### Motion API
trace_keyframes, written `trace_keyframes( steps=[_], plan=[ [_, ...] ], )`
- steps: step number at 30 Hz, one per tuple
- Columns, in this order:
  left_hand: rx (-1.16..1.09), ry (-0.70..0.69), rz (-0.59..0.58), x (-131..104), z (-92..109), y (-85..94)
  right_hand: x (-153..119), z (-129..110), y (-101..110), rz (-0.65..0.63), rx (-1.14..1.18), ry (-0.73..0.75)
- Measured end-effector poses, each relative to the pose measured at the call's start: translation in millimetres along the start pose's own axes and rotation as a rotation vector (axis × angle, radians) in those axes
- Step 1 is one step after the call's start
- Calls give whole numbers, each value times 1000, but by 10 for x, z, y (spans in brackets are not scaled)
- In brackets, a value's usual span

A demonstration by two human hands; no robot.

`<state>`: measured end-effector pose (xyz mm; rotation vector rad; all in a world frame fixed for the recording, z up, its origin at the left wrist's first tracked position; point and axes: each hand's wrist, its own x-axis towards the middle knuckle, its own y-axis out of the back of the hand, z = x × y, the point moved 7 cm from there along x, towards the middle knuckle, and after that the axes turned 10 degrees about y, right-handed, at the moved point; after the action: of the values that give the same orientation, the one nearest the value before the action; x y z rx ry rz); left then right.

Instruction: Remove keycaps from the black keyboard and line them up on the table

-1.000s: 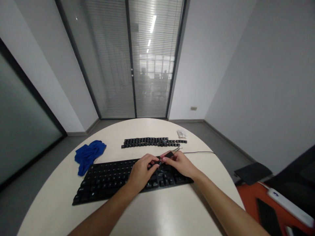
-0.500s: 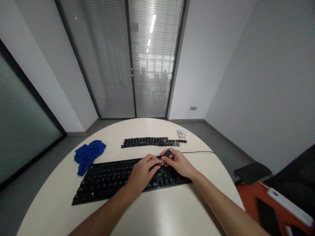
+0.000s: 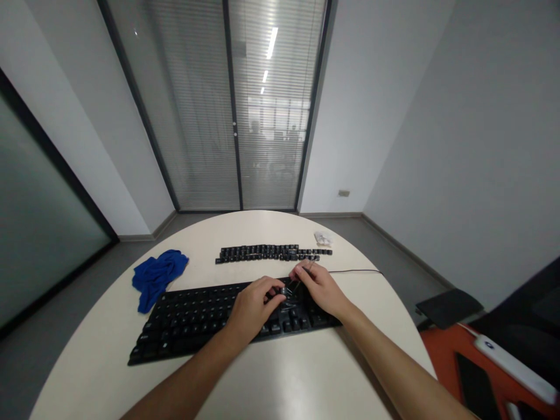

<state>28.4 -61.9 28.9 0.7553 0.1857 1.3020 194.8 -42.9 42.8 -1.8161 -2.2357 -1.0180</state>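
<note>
A black keyboard (image 3: 192, 318) lies across the round table, tilted slightly up toward the right. Over its right part, my left hand (image 3: 258, 300) pinches a small black keycap (image 3: 283, 290) between thumb and fingers. My right hand (image 3: 318, 286) is closed on a keycap puller (image 3: 296, 286), whose thin wires point down-left toward that keycap. Whether the wires touch the keycap I cannot tell. Below the fingers, some keys are off and bare parts of the keyboard show. Beyond it, removed keycaps (image 3: 258, 252) lie in rows.
A crumpled blue cloth (image 3: 160, 273) lies left of the keyboard. A small clear plastic bag (image 3: 323, 238) is at the table's far right, and a thin cable (image 3: 354, 270) runs to the right edge. An orange chair (image 3: 441, 356) with a white power strip (image 3: 514, 367) stands at right.
My right hand has turned the keycap puller so its wires now point toward my left hand instead of away. My left hand has lifted slightly, and the keycap in it now shows.
</note>
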Motion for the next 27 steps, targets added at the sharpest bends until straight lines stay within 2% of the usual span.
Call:
trace_keyframes(
  steps=[3, 6, 16, 22, 27],
  plan=[
    [-85, 76, 22, 21, -80, 11, -1, -138, 14, -29, -134, 118],
    [-146, 128, 41, 37, -138, 25, -14, -191, -52, -115, -177, 136],
    [-212, 197, 45, 46, -162, 20, -36, -226, -140, -257, -254, 182],
    [-201, 183, 22, 33, -165, -3, -38, -250, -154, -291, -292, 220],
    [-212, 178, -13, 26, -149, -18, -30, -266, -119, -254, -380, 266]
  ],
)
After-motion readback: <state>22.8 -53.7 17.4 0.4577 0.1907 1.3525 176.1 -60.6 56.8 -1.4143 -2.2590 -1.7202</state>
